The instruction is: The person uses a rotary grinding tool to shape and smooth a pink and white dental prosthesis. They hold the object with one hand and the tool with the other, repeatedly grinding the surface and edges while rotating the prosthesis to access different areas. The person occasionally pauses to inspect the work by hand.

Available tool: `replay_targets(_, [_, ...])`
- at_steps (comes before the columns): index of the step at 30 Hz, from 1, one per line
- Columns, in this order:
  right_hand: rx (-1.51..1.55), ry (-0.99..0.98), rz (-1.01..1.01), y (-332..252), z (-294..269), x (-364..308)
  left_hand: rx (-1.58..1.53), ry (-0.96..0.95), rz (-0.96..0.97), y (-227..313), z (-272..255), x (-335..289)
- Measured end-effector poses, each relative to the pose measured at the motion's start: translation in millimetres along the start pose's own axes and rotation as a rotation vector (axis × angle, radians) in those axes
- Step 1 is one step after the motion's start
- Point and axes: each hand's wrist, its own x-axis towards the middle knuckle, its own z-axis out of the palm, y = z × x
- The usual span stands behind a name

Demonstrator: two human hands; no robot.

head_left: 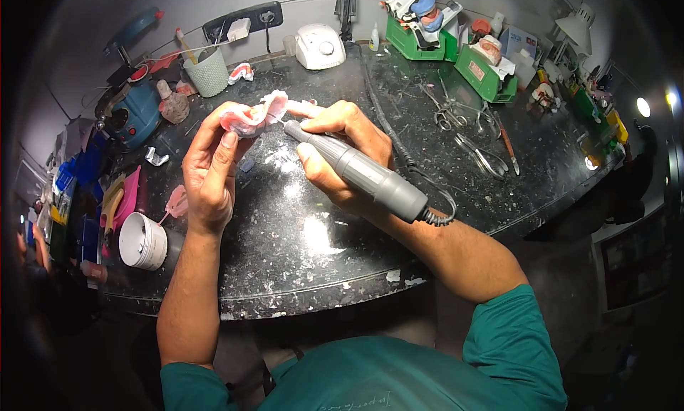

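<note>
My left hand (211, 165) is closed round a pink and whitish denture base (251, 119), held up above the black worktop (285, 247). In my right hand (349, 144) lies a grey rotary handpiece (363, 174), gripped like a pen with its tip toward the denture base. The thin bit is close to the base's right edge; whether it touches cannot be made out. A coiled cord leaves the handpiece's rear end. Part of the denture base is hidden by my left fingers.
A white control box (320, 48) stands at the back. Scissors and pliers (479, 157) lie to the right, before green bins (484, 76) holding dental models. At left are a white tub (143, 241), a blue machine (132, 115) and a pale cup (206, 72).
</note>
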Motion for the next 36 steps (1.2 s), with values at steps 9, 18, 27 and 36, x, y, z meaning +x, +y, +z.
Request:
replay_targets(9, [-0.008, -0.003, 0.019, -1.1, 0.5, -0.1, -0.006, 0.000, -0.008, 0.5, 1.4, 0.5])
replay_targets(18, [0.021, -0.019, 0.050, -3.4, -1.0, 1.0, -0.007, 0.012, -0.026, -1.8, -0.2, 0.6])
replay_targets(27, [0.044, -0.003, 0.020, -1.5, 1.3, 0.6, 0.014, -0.018, -0.033, -2.1, -2.6, -0.2])
replay_targets(36, [-0.001, -0.006, 0.062, -4.5, 1.4, 2.0, 0.010, -0.037, -0.025, -1.6, -3.0, -0.5])
